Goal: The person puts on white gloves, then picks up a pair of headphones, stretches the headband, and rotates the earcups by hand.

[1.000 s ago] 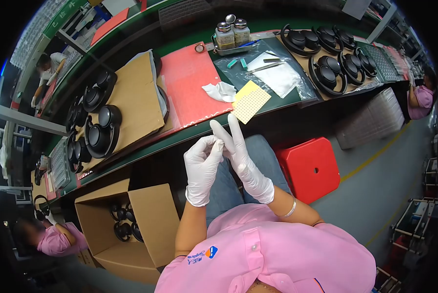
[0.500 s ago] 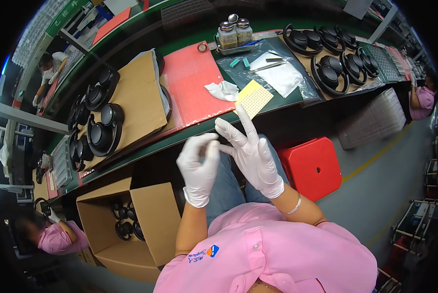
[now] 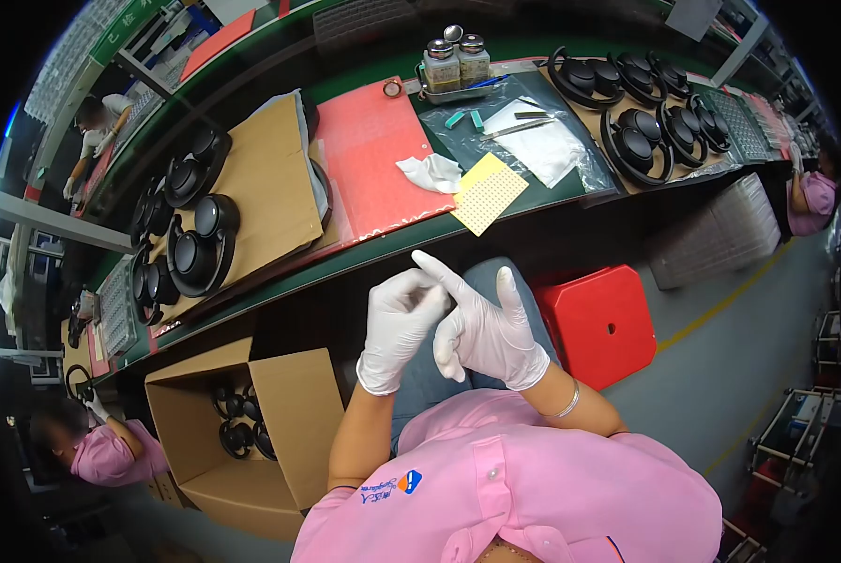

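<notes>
My left hand (image 3: 400, 324), in a white glove, is closed with its fingertips pinched at a finger of the glove on my right hand (image 3: 495, 336). My right hand is held open: index finger stretched out, thumb raised apart, the lower fingers bent down. Both hands are above my lap, in front of the bench edge. Nearest to them on the bench, a yellow sheet of small round dots (image 3: 489, 194) juts over the edge. Beside it a crumpled white cloth (image 3: 430, 173) lies on a red mat (image 3: 369, 141).
Black headphones lie on cardboard at left (image 3: 200, 246) and right (image 3: 636, 141). Tweezers (image 3: 517, 129) rest on white wipes (image 3: 544, 155) near two metal-topped bottles (image 3: 457, 64). An open carton (image 3: 294, 413) holds more headphones; a red stool (image 3: 597, 324) stands right. Co-workers sit at both sides.
My left hand has moved slightly right and up, closing at the right glove's finger. My right hand's lower fingers have bent down, and its index finger has swung leftward.
</notes>
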Tool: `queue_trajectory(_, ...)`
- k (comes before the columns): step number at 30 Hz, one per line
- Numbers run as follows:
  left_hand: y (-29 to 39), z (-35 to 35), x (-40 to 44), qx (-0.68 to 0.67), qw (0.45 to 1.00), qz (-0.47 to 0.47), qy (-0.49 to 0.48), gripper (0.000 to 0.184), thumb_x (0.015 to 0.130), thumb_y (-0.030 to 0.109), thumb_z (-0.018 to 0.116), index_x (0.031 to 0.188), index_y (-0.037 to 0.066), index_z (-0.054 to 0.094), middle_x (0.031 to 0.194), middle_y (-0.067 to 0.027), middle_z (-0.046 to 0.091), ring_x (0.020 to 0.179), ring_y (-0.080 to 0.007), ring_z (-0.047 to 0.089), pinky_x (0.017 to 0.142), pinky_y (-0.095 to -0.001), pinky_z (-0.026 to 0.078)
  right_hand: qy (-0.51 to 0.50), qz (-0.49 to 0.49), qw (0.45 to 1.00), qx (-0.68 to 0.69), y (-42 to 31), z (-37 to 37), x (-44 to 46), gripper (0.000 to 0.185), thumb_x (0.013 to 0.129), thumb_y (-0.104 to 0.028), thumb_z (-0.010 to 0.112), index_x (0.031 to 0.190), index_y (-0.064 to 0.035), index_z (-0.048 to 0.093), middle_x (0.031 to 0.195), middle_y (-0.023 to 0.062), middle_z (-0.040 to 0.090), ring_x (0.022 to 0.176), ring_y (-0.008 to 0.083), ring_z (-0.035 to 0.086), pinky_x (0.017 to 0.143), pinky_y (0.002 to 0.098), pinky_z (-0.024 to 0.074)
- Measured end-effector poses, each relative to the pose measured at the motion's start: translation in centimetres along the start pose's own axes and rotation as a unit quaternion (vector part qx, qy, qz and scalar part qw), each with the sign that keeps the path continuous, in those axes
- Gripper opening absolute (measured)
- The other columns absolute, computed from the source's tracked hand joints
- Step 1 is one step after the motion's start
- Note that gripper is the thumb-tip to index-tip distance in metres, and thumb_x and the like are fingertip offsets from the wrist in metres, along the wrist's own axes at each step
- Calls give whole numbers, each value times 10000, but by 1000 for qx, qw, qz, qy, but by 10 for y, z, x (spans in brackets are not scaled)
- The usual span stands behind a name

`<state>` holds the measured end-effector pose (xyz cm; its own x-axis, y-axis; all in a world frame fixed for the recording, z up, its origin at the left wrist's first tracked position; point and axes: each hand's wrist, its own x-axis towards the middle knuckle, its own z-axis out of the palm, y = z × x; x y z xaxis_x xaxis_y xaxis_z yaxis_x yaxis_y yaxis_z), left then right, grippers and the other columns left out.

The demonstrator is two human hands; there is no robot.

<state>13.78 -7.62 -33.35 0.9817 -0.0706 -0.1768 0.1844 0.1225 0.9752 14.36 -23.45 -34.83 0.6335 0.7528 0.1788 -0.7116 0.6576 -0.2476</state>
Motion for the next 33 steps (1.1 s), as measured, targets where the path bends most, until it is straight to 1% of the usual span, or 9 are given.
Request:
queue_trajectory(3, -14, -1, -1, -12, 998, 8, -65, 103, 937, 70, 652, 976, -12, 700, 863, -14, 684, 763, -64, 600, 703, -232, 500, -28, 15, 999, -18, 0, 6, -1, 1114, 849, -822, 387, 1561, -144, -137, 927, 295, 685, 676, 313, 716, 566, 333, 583)
queue_trajectory(11, 6, 6, -6, -84, 996, -13, 8, 54, 917, 39, 648, 935, -5, 673, 836, 6, 642, 764, -59, 577, 724, -240, 487, -22, 33, 990, -132, -7, 9, 0, 1167, 823, -823, 444, 1549, -148, -172, 944, 305, 683, 685, 321, 722, 552, 333, 600)
queue_trajectory(16, 4, 1, -3, -58, 998, 25, -12, 53, 909, 27, 642, 943, -3, 669, 852, 1, 633, 789, -62, 577, 748, -243, 486, -35, 55, 991, -114, -3, 8, -3, 1181, 812, -817, 478, 1544, -177, -191, 990, 311, 677, 689, 323, 723, 570, 331, 608)
queue_trajectory(20, -2, -7, 2, -58, 992, -32, -103, 51, 907, 18, 641, 946, 2, 668, 874, -2, 633, 805, -58, 576, 756, -241, 483, -35, 71, 996, -37, -6, 19, -6, 1190, 812, -772, 553, 1540, -219, -209, 1041, 322, 663, 687, 324, 722, 588, 339, 614)
queue_trajectory(24, 6, -12, 3, -98, 974, -110, -171, 66, 906, 34, 657, 960, -2, 672, 904, -4, 645, 832, -46, 569, 766, -234, 479, -22, 86, 993, -81, -9, 31, -5, 1126, 884, -521, 671, 1547, -249, -197, 1084, 297, 663, 682, 308, 723, 613, 319, 606)
queue_trajectory(27, 21, -15, 5, 40, 998, 54, -15, 89, 895, 22, 655, 975, -15, 665, 899, -37, 663, 810, -74, 593, 732, -237, 486, 148, 79, 898, -406, -14, 29, 1, 1026, 899, -218, 652, 1573, -218, -121, 1011, 249, 694, 683, 304, 721, 608, 318, 576)
queue_trajectory(28, 21, -12, 6, 41, 997, 57, -17, 89, 895, 22, 655, 975, -15, 665, 899, -37, 663, 810, -74, 593, 732, -237, 486, 148, 76, 898, -408, -14, 25, 3, 1026, 899, -218, 652, 1573, -218, -121, 1011, 249, 694, 683, 304, 721, 608, 318, 576)
queue_trajectory(31, 13, 6, -1, 64, 993, 84, 60, 81, 900, 53, 699, 953, -7, 690, 839, 3, 669, 745, -52, 595, 672, -216, 487, 168, 4, 647, -744, -5, 2, 6, 951, 874, -142, 563, 1582, -223, -66, 906, 244, 694, 644, 370, 675, 604, 420, 535)
queue_trajectory(33, 4, 11, -1, 59, 990, 93, 83, 70, 882, 41, 705, 931, -7, 689, 804, 0, 666, 714, -56, 598, 650, -216, 485, 181, 6, 628, -757, -1, 1, 8, 939, 871, -141, 564, 1584, -215, -44, 863, 243, 684, 638, 381, 663, 614, 430, 532)
